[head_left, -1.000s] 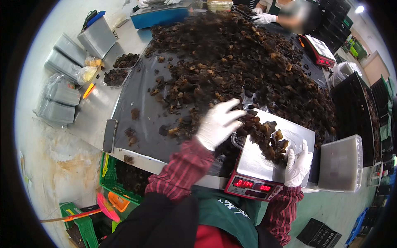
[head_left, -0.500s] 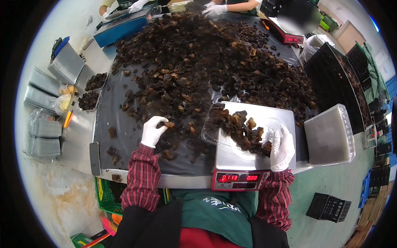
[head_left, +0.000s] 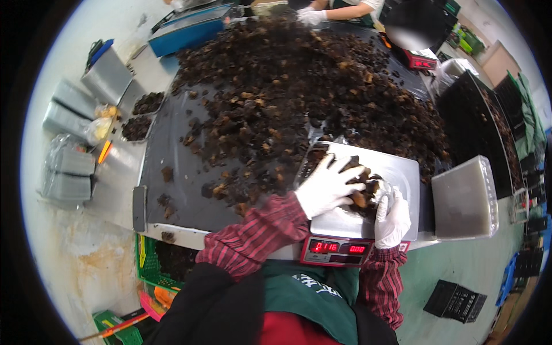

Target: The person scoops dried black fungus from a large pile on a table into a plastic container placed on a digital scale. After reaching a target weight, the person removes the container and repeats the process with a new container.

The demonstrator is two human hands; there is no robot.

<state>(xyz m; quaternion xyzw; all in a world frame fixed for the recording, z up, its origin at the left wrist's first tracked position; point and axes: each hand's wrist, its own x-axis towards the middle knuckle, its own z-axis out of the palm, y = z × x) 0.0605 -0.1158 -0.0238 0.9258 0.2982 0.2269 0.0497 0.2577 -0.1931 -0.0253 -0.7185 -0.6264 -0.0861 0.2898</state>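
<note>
A portion of dark, ruffled pieces (head_left: pixel 363 200) is already gathered on the steel-topped scale (head_left: pixel 402 167), while far more is left in the broad heap (head_left: pixel 270 98) spread over the black sheet (head_left: pixel 171 131). The portion is covered by the left hand (head_left: pixel 329 188), its gloved fingers splayed, and is flanked by the cupped right hand (head_left: pixel 392 223); the two are held near each other but apart. Whether anything is pinched by the right fingertips cannot be judged through the glare. Two see-through trays (head_left: pixel 142 138) (set towards the left edge) are filled with similar pieces; a stack of see-through containers (head_left: pixel 464 198) is placed right of the scale.
</note>
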